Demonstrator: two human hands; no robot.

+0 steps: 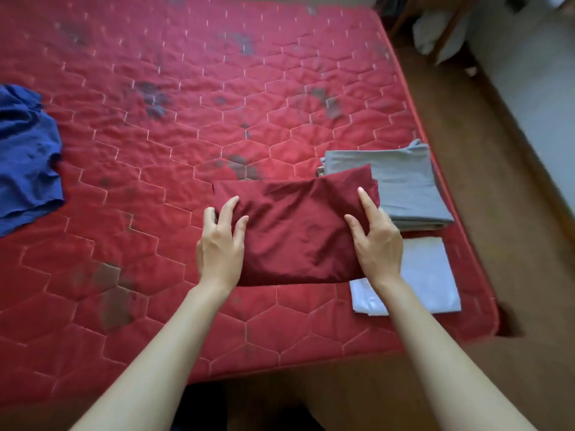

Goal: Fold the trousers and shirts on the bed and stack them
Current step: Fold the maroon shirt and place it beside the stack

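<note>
one folded maroon garment [292,231], soft, light, limp; our left hand [221,244] and right hand [376,241] grip its ends; we judge both ends need support.

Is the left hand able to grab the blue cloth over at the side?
Probably yes. The left hand is holding the dark red garment, so it would need to let go first. Only bare red mattress lies between it and the crumpled blue cloth.
</note>
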